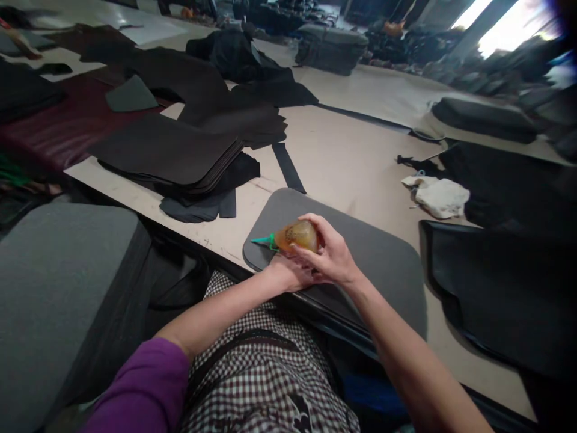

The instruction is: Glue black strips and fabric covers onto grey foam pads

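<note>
1. Working at a pale surface (356, 141), facing a blurred background with a bright window (514, 27) at upper right.
2. Gripping an amber bottle (295, 236) in the right hand (333, 252), curving thumb and fingers closely around its rounded end.
3. Holding the bottle on its side over the left part of a grey panel (383, 264), pointing its green nozzle (272, 240) to the left, away from the right hand.
4. Positioning the left hand (291, 272) just below the bottle, partly hidden by the right hand; leaving the spread of the left fingers impossible to tell from this view.
5. Extending both forearms over the near edge of the surface.
6. Facing a stack of dark brown sheets (171, 147) at left, with a dark strip (288, 168) ending just beside the panel's far edge.
7. Having a crumpled off-white piece (442, 197) and a glossy black piece (491, 294) lying to the right of the panel.
8. Wearing a purple sleeve (139, 385) on the left arm and a checked garment (270, 379) below.
</note>
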A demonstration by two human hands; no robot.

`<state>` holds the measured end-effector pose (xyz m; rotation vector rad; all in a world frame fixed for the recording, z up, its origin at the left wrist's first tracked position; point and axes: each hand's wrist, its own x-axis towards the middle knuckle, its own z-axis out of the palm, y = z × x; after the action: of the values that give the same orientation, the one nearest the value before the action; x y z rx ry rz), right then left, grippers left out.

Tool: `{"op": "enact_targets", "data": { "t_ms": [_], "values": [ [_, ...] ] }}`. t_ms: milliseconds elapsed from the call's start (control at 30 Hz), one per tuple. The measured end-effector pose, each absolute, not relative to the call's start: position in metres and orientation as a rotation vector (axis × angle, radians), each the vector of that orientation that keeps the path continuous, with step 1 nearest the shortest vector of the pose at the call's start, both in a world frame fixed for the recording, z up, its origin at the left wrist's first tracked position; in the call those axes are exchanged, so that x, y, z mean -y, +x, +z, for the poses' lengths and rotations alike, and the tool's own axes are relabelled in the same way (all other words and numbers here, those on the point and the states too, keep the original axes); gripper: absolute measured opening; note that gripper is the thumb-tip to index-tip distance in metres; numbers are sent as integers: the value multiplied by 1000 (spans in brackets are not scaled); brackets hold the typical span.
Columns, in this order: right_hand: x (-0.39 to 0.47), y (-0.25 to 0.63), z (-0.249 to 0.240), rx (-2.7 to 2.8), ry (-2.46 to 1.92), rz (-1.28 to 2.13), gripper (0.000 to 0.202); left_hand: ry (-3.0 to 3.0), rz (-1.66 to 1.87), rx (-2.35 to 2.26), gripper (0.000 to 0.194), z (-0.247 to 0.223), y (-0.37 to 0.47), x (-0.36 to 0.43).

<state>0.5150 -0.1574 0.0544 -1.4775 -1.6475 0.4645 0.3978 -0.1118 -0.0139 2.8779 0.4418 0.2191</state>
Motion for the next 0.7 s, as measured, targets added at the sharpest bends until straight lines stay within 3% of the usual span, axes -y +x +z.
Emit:
{"op": "enact_targets", "data": {
  "t_ms": [100, 300, 700],
  "values": [
    [147, 529, 55, 1614, -1516, 449, 56, 2875, 211, -480, 95, -5, 395, 111],
    [124, 557, 46, 1530, -1583, 404, 63, 2935, 363, -501, 86, 5, 391, 111],
    [76, 590, 28, 1269, -1717, 122, 67, 2945, 367, -574, 86, 5, 392, 113]
  ]
}}
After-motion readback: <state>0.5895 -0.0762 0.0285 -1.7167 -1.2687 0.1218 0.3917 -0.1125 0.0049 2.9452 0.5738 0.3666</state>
